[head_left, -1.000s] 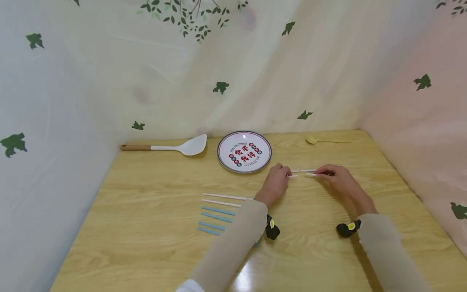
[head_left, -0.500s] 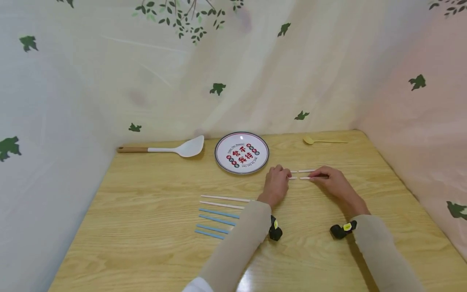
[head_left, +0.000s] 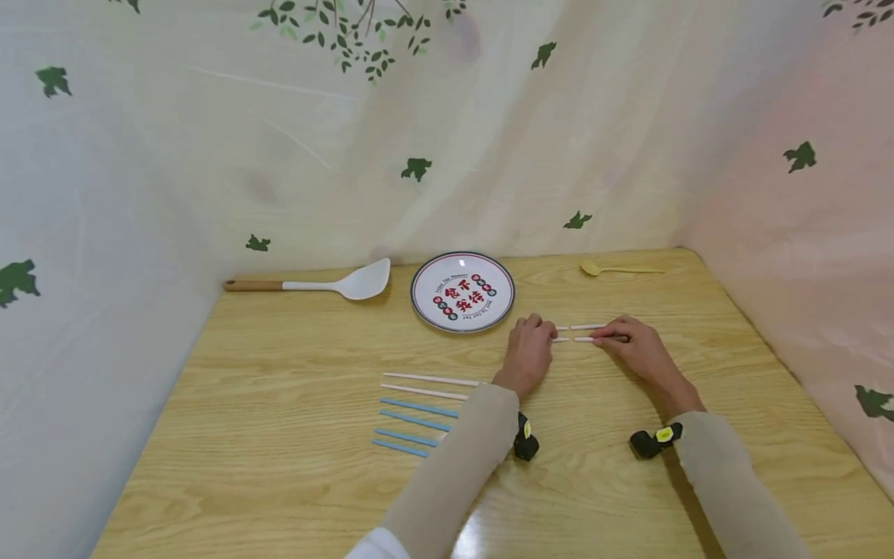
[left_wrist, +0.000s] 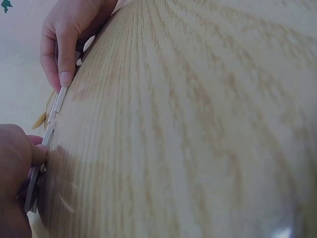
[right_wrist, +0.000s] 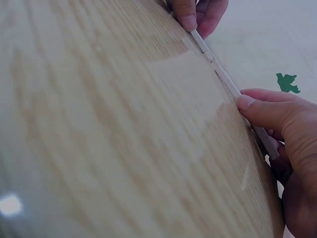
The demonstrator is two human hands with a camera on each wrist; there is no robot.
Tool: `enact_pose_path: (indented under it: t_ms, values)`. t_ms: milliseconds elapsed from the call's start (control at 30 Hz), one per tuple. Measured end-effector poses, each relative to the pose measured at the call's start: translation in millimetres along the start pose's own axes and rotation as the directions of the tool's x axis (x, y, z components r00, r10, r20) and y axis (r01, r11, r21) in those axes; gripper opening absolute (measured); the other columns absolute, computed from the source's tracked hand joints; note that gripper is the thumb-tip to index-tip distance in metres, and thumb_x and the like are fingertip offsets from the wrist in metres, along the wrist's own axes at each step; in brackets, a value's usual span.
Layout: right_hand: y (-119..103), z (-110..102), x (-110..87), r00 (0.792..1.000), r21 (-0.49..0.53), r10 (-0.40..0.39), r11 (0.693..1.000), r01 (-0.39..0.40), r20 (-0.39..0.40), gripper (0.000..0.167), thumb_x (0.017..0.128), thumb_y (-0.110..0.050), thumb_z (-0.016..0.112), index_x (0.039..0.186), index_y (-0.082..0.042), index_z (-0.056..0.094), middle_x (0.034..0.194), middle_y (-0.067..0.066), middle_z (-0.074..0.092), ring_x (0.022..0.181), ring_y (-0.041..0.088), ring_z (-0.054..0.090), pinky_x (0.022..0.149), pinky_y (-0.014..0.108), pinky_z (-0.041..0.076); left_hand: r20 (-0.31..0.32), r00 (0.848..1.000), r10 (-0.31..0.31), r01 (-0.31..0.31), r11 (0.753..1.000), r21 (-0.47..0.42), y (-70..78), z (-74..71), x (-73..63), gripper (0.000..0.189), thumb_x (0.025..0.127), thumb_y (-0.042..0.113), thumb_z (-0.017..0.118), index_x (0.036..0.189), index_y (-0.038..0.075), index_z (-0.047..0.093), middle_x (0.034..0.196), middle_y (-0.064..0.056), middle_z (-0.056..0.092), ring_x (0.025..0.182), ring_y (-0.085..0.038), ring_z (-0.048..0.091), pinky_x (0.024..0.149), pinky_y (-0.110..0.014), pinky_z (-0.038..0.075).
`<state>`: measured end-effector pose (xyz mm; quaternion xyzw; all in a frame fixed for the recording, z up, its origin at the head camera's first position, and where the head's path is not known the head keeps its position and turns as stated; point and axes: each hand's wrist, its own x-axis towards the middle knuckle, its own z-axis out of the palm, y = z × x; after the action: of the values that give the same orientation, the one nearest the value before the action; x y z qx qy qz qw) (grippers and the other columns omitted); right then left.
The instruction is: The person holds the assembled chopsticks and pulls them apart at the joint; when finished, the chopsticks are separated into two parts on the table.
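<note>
White chopstick-like sticks lie in two rows between my hands, with a small gap in each row in the head view. The left hand [head_left: 528, 353] pinches the near-row stick [head_left: 561, 340] and covers most of it; its fingers also hide part of the far-row stick [head_left: 563, 328]. From the other side, my right hand [head_left: 646, 353] pinches a near-row stick [head_left: 583, 339] between thumb and fingers, close to the far-row stick [head_left: 585, 327]. In the right wrist view, the thumb [right_wrist: 246, 102] presses on a white stick [right_wrist: 225, 77].
White chopsticks [head_left: 429, 378] and several blue chopsticks [head_left: 417, 407] lie side by side, partly under my left sleeve [head_left: 454, 458]. Along the back are a white spatula [head_left: 366, 281], a printed plate [head_left: 462, 318] and a small yellow spoon [head_left: 591, 269]. Fabric walls [head_left: 349, 178] border the wooden table [head_left: 244, 435].
The right hand's near-row stick has moved left and straightened, narrowing the gap to the left hand's stick. Over the last half second the hands have hardly moved.
</note>
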<state>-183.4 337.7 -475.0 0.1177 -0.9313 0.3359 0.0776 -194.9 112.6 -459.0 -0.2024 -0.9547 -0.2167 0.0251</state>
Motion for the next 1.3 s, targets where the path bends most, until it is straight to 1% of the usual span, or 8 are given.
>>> enact_pose_path:
  t_ms: [167,300,467,600,800,967,1167,1300]
  values:
    - [0.9,0.6,-0.1,0.999,-0.032,-0.028,0.999,0.028,-0.028,0.013,0.088,-0.019,0.069,0.097,-0.013,0.076,0.090,0.001,0.062,0.078,0.001,0.048,0.067,0.016,0.041,0.009,1.000,-0.004,0.004,1.000,-0.012,0.4,-0.4,1.5,0.017,0.096,0.013,0.056,0.106,0.019,0.068,0.106,0.003,0.055,0.098,-0.015,0.050,0.088,-0.027,0.043]
    - [0.0,1.3,-0.9,0.999,-0.040,-0.038,0.998,0.037,-0.035,0.014,0.088,-0.019,0.068,0.098,-0.012,0.076,0.089,0.003,0.061,0.076,0.004,0.046,0.066,0.019,0.038,-0.001,1.000,0.003,-0.003,1.000,-0.007,0.4,0.5,1.1,0.018,0.095,0.013,0.056,0.106,0.019,0.068,0.106,0.002,0.056,0.097,-0.015,0.051,0.087,-0.027,0.043]
    - [0.9,2.5,-1.9,0.996,-0.037,-0.071,0.997,0.069,-0.059,0.014,0.088,-0.014,0.068,0.099,-0.011,0.076,0.087,0.004,0.061,0.074,0.005,0.044,0.064,0.019,0.037,-0.005,1.000,0.005,-0.005,1.000,-0.003,1.2,0.5,0.4,0.018,0.094,0.012,0.058,0.107,0.019,0.068,0.106,0.003,0.056,0.097,-0.015,0.050,0.087,-0.027,0.043]
    - [1.7,3.5,-2.0,0.992,-0.028,-0.099,0.995,0.097,-0.082,0.014,0.087,-0.011,0.068,0.098,-0.010,0.076,0.087,0.004,0.062,0.075,0.003,0.045,0.064,0.018,0.037,0.009,1.000,-0.002,0.002,1.000,-0.005,2.2,-0.2,-0.1,0.019,0.094,0.012,0.059,0.109,0.020,0.068,0.107,0.003,0.055,0.097,-0.014,0.049,0.087,-0.027,0.043]
    - [1.6,4.3,-2.3,0.989,-0.021,-0.106,0.994,0.104,-0.103,0.013,0.086,-0.010,0.070,0.097,-0.010,0.076,0.090,0.005,0.063,0.076,0.000,0.046,0.065,0.017,0.038,0.025,1.000,-0.010,0.010,1.000,0.004,3.3,0.6,-0.1,0.020,0.093,0.011,0.060,0.110,0.020,0.067,0.108,0.003,0.054,0.098,-0.013,0.048,0.087,-0.026,0.042]
    - [0.3,5.1,-2.8,0.985,-0.016,-0.117,0.993,0.116,-0.124,0.013,0.085,-0.008,0.070,0.096,-0.008,0.076,0.089,0.006,0.063,0.077,0.001,0.046,0.066,0.016,0.038,0.036,0.999,-0.009,0.008,1.000,0.026,3.4,1.4,-0.6,0.021,0.093,0.012,0.060,0.111,0.020,0.066,0.109,0.003,0.053,0.099,-0.013,0.048,0.088,-0.026,0.042]
    - [1.6,6.3,-3.6,0.980,-0.019,-0.139,0.990,0.137,-0.144,0.014,0.084,-0.006,0.070,0.097,-0.008,0.076,0.089,0.007,0.062,0.077,0.003,0.046,0.066,0.015,0.038,0.035,0.999,0.001,-0.003,0.998,0.058,3.6,1.3,-0.8,0.021,0.092,0.011,0.060,0.110,0.020,0.065,0.108,0.003,0.052,0.099,-0.014,0.047,0.088,-0.027,0.042]
    - [1.6,5.3,-2.5,0.983,-0.008,-0.114,0.993,0.114,-0.146,0.015,0.085,-0.008,0.070,0.100,-0.008,0.075,0.090,0.007,0.063,0.077,0.003,0.047,0.066,0.016,0.038,0.021,1.000,0.013,-0.015,0.996,0.084,5.2,-0.7,0.3,0.021,0.091,0.011,0.060,0.110,0.020,0.064,0.108,0.003,0.053,0.100,-0.015,0.048,0.088,-0.028,0.042]
